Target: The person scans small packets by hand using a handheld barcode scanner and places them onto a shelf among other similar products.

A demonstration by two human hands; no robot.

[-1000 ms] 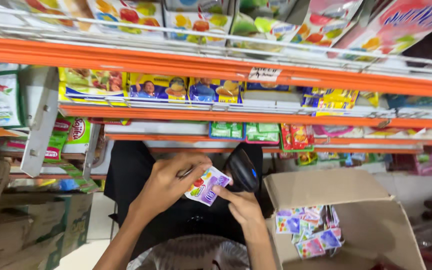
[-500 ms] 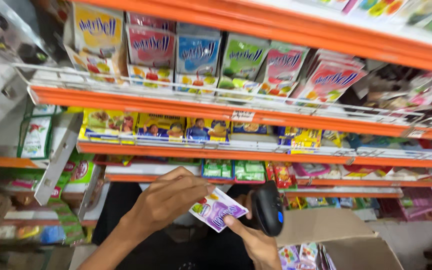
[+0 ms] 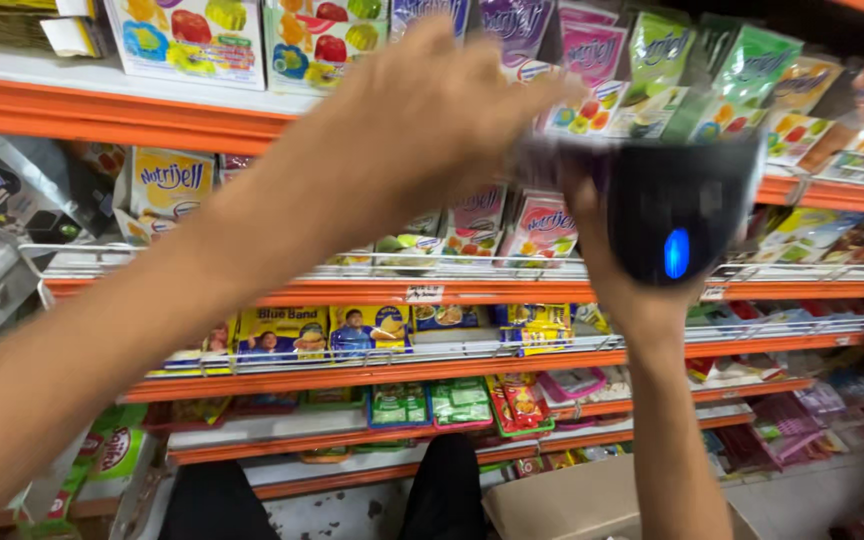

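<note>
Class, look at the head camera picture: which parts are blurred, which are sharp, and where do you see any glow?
Head view: the left hand and its forearm are motion-blurred, close to the lens; the black scanner in the right hand is soft, its blue light glowing; the yellow boxes on the orange shelf look sharp.

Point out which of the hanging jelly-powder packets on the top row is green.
The green packet, just above the black scanner; its neighbours to the left are pink and purple.
</note>
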